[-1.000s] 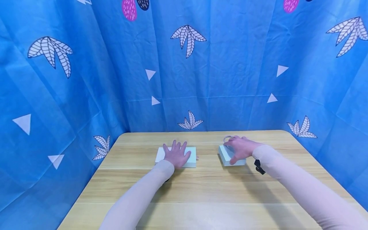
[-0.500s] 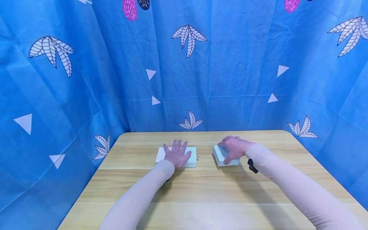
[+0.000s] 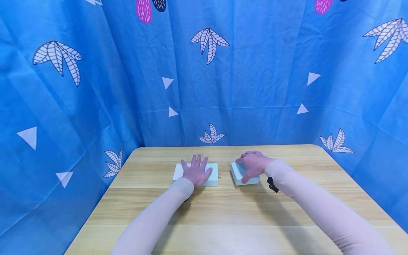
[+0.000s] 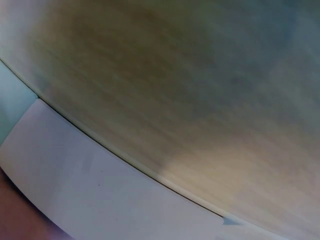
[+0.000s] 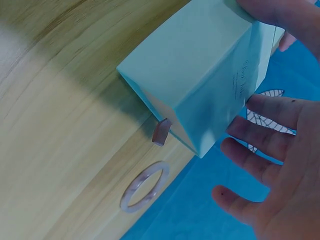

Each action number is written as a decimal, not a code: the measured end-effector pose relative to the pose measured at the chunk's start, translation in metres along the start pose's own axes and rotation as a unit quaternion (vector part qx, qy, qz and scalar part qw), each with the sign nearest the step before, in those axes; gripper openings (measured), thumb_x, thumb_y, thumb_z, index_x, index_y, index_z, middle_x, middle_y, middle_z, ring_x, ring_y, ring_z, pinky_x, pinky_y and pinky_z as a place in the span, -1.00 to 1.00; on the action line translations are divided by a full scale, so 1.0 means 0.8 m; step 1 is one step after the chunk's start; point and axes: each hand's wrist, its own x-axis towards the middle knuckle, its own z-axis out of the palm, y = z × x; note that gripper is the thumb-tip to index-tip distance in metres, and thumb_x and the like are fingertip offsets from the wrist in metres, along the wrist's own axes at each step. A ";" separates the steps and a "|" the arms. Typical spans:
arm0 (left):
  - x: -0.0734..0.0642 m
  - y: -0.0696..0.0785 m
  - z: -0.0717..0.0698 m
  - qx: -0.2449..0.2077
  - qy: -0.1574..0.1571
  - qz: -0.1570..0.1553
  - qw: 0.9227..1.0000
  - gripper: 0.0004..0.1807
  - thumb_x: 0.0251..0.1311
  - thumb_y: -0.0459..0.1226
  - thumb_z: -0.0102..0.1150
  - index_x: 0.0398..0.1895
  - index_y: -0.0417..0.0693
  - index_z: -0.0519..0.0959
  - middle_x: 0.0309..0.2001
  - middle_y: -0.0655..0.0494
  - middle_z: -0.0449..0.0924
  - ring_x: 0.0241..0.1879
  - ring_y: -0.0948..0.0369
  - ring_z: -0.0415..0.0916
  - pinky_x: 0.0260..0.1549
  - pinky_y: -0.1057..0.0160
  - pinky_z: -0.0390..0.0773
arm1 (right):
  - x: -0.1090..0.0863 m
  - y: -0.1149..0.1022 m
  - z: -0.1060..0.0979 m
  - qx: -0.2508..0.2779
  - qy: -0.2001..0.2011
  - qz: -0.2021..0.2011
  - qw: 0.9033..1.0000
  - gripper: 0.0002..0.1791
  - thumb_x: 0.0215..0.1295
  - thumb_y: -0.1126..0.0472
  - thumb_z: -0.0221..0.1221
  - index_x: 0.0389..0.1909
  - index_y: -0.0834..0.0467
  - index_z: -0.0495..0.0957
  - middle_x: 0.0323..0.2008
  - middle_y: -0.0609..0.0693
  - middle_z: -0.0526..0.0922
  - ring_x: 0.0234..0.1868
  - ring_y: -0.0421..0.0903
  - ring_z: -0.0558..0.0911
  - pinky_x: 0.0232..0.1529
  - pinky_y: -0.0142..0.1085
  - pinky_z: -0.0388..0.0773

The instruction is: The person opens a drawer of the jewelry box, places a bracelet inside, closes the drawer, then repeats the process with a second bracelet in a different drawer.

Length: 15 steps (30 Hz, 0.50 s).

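Observation:
My left hand [image 3: 196, 173] lies flat with spread fingers on a pale box [image 3: 211, 179], whitish at its left and mint green at its right. A small pinkish tab pokes from its right side. In the left wrist view, the box [image 4: 115, 170] shows as a broad whitish face. With thumb at the near side and fingers over the far edge, my right hand [image 3: 252, 165] grips a second mint-green box [image 3: 237, 173]. The right wrist view shows dark print and a ribbon pull tab [image 5: 161, 132] on this box [image 5: 170, 60].
A pale bangle [image 5: 145, 186] lies on the wood-grain table [image 3: 220, 212] beside the gripped box, hidden by my hand in the head view. A blue patterned curtain [image 3: 261, 88] surrounds the table's back and sides. A narrow strip of table separates the two boxes.
My right hand has shifted the second box left, closer to the first. The bangle, glimpsed behind the hand earlier, is now covered in the head view. My left hand stays put.

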 end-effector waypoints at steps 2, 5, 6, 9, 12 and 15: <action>0.000 0.000 0.000 0.001 -0.001 -0.001 1.000 -0.24 0.48 0.28 -0.50 0.65 0.23 -0.07 0.65 0.01 -0.20 0.63 -0.02 -0.34 0.35 -0.52 -0.42 | 0.003 -0.003 0.002 -0.008 0.001 0.003 1.000 0.02 -0.21 -0.34 0.47 0.36 -0.04 0.48 0.24 0.05 0.56 0.25 0.09 0.46 0.34 0.24 0.27; 0.000 0.000 0.002 0.000 0.002 -0.001 1.000 -0.24 0.48 0.27 -0.49 0.65 0.24 -0.07 0.65 0.00 -0.20 0.63 -0.02 -0.34 0.36 -0.51 -0.42 | 0.006 -0.008 0.002 -0.016 -0.001 0.008 1.000 0.02 -0.23 -0.38 0.46 0.36 -0.09 0.48 0.23 0.01 0.57 0.21 0.05 0.47 0.28 0.23 0.31; 0.000 0.000 0.002 -0.001 0.003 -0.001 1.000 -0.24 0.48 0.27 -0.49 0.65 0.24 -0.07 0.65 0.00 -0.20 0.63 -0.02 -0.34 0.36 -0.51 -0.42 | 0.007 -0.010 0.002 -0.016 -0.001 0.004 1.000 0.03 -0.24 -0.38 0.46 0.35 -0.08 0.49 0.21 0.02 0.57 0.20 0.05 0.47 0.26 0.23 0.33; -0.001 0.000 0.001 0.000 0.003 0.000 1.000 -0.24 0.48 0.27 -0.49 0.65 0.24 -0.07 0.65 0.00 -0.20 0.63 -0.02 -0.34 0.36 -0.51 -0.42 | 0.009 -0.014 0.003 -0.020 -0.002 -0.003 1.000 0.02 -0.23 -0.39 0.46 0.34 -0.05 0.50 0.20 0.03 0.58 0.18 0.04 0.48 0.22 0.20 0.35; -0.001 0.001 0.000 0.001 0.002 0.000 1.000 -0.24 0.47 0.27 -0.49 0.65 0.24 -0.07 0.65 -0.01 -0.18 0.63 -0.02 -0.35 0.36 -0.51 -0.41 | 0.011 -0.016 0.005 -0.017 0.000 -0.012 1.000 0.02 -0.22 -0.37 0.47 0.33 -0.01 0.50 0.18 0.04 0.59 0.16 0.04 0.48 0.21 0.17 0.36; -0.001 0.002 -0.001 0.003 0.000 -0.001 1.000 -0.23 0.47 0.28 -0.50 0.65 0.25 -0.08 0.65 0.00 -0.18 0.63 -0.01 -0.35 0.36 -0.51 -0.41 | 0.013 -0.018 0.008 -0.018 -0.001 -0.011 1.000 0.01 -0.22 -0.37 0.47 0.33 -0.01 0.51 0.16 0.02 0.60 0.13 0.01 0.48 0.19 0.14 0.37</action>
